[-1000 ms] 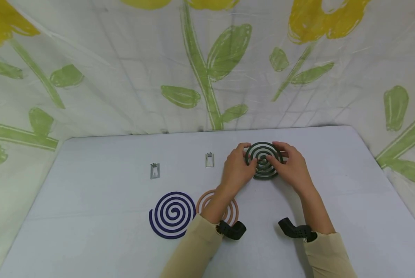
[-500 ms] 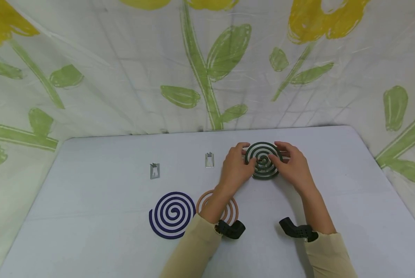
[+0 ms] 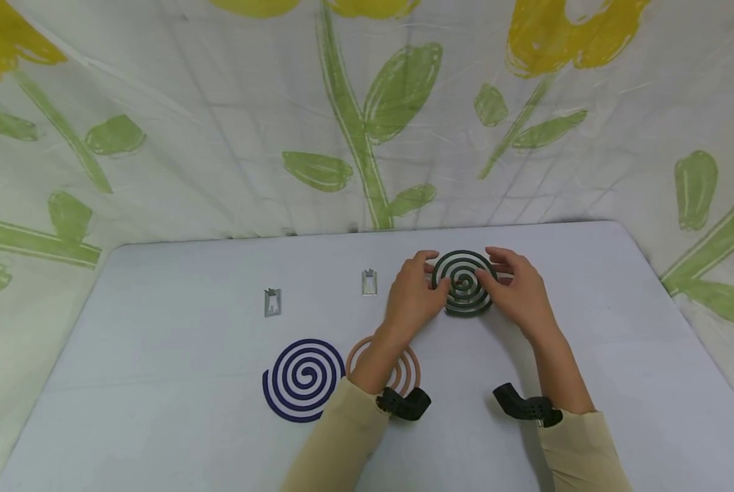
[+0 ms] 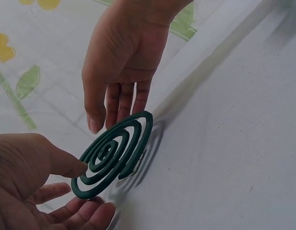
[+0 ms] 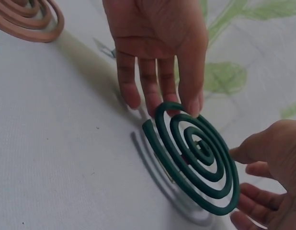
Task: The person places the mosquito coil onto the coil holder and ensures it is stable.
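Note:
A dark green mosquito coil sits raised over the white table on a small metal stand, mostly hidden below it. My left hand is at the coil's left side, fingers loosely bent; in the left wrist view its thumb overlaps the coil's edge. On the opposite side my right hand has its thumb over the rim in the head view. In the left wrist view those fingers hang straight beside the coil. Neither hand's fingers are closed round it.
A blue coil and an orange coil lie flat at the front, the latter partly under my left forearm. Two metal stands, a left one and a right one, stand farther back. A flowered curtain hangs behind the table.
Both hands have eased slightly outward from the green coil, their thumbs drawing away from its middle. The coil keeps its place.

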The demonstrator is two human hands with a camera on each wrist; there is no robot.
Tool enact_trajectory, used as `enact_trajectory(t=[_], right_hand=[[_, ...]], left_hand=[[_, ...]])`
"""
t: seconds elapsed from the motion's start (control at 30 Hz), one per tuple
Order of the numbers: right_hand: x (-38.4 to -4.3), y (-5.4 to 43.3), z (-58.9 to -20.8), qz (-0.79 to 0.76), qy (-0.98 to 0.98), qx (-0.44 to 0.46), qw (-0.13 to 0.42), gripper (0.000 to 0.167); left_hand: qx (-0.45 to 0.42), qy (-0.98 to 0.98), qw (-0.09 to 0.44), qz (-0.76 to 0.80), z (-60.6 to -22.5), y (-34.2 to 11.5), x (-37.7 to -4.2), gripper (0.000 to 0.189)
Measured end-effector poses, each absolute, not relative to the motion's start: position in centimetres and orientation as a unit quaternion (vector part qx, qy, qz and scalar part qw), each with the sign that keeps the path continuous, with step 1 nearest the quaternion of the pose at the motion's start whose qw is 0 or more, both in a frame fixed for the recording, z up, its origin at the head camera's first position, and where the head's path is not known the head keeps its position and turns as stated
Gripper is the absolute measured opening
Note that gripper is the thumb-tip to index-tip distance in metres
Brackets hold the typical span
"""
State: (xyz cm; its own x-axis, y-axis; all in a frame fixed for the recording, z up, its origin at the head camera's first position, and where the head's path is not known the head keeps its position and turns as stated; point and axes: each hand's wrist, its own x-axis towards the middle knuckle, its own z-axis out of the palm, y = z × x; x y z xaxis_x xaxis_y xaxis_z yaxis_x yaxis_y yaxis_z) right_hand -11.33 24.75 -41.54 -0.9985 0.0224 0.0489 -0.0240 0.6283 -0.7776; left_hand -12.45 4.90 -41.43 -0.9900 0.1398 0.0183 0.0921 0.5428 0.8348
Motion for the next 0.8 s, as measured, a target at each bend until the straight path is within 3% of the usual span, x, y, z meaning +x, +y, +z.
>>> enact_trajectory(t=[0.8], right_hand=[[-10.6,24.3,-39.8,0.421,-0.904,0.016,0.068,0.050]], left_hand=[[0.091,0.897,0.060,0.429,-39.9,2.7,-11.0,0.054]])
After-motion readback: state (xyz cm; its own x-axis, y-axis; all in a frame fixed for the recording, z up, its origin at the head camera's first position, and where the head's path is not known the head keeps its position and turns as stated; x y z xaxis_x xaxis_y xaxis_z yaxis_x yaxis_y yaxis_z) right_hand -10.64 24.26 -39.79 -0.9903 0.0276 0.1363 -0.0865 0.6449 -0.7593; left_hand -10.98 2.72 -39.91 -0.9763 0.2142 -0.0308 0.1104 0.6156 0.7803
